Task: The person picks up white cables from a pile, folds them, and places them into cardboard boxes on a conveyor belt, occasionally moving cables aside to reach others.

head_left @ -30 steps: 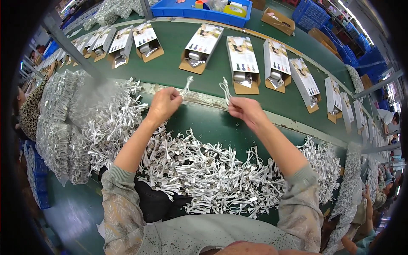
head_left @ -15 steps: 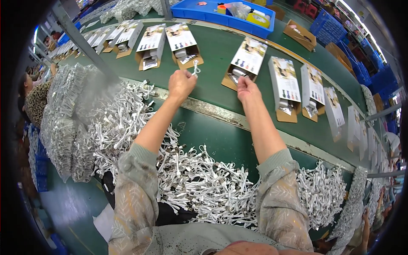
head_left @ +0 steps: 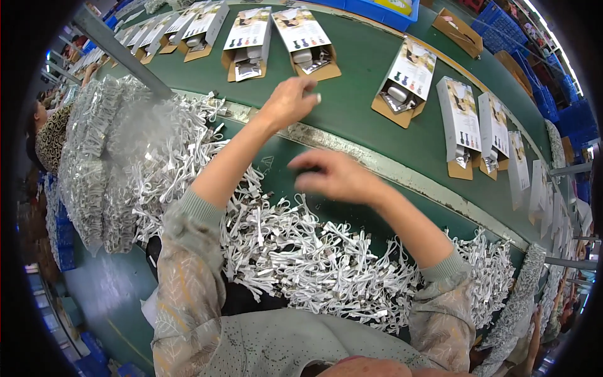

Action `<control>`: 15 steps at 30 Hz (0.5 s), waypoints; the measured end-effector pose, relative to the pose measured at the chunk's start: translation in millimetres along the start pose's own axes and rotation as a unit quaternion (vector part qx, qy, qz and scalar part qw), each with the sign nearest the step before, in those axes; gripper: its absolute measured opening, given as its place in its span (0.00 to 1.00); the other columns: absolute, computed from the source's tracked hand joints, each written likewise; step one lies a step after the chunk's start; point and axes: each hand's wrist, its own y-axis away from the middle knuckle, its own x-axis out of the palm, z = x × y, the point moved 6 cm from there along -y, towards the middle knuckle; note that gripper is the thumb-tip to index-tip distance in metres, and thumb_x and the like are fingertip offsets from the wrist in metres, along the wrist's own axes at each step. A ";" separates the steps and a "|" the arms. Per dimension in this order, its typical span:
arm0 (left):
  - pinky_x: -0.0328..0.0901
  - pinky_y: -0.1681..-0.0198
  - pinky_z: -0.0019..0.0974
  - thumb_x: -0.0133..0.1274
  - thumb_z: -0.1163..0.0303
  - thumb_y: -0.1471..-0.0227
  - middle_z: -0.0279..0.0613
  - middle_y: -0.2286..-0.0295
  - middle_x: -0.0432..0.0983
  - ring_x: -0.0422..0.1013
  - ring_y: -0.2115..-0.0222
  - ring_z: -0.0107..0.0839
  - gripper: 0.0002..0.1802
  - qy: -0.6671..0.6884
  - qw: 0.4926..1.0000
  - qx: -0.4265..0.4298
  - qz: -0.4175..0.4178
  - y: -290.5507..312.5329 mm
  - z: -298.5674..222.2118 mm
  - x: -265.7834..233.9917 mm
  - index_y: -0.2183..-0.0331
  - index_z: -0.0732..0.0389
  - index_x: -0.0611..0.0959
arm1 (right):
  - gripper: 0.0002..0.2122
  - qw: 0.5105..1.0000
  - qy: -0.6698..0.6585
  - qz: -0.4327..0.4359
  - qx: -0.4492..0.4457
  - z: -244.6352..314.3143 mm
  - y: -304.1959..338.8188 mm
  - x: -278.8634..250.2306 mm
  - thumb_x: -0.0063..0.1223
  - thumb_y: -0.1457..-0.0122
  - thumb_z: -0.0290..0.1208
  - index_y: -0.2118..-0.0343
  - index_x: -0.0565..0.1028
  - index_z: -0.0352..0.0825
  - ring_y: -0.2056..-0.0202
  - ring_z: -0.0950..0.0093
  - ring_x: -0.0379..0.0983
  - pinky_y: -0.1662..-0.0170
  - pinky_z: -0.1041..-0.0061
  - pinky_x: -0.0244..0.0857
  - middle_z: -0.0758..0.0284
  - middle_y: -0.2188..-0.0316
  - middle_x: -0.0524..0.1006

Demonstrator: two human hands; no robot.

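My left hand (head_left: 292, 102) is over the near side of the green belt, just below an open white box (head_left: 304, 31). Its thumb and forefinger stand apart, and no cable shows between them. My right hand (head_left: 336, 176) hovers above the far edge of a heap of short white charging cables (head_left: 326, 264). It is blurred, its fingers apart and pointing left, with nothing seen in them. Another open box (head_left: 409, 78) lies farther right, with a white device and a silver packet in its mouth.
More open boxes (head_left: 248, 38) line the green belt (head_left: 352, 75) on both sides. A worn metal rail (head_left: 352, 151) separates belt and worktable. Clear-bagged cables (head_left: 94, 163) are stacked at left beside a grey post (head_left: 119, 50). A blue tray (head_left: 370, 16) stands at the back.
My right hand has left the box and come back toward the cable heap. The cable in my left hand no longer shows. The boxes appear farther right and higher.
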 end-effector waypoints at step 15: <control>0.66 0.66 0.41 0.54 0.62 0.57 0.47 0.75 0.76 0.72 0.71 0.44 0.14 -0.152 0.966 -0.058 0.200 159.0 -46.8 -15.8 0.69 0.61 0.80 | 0.10 0.962 0.171 -0.125 0.175 -1.2 86.1 -16.4 0.51 0.47 0.32 0.67 0.76 0.31 0.78 0.73 0.73 0.71 0.73 0.66 0.61 0.80 0.76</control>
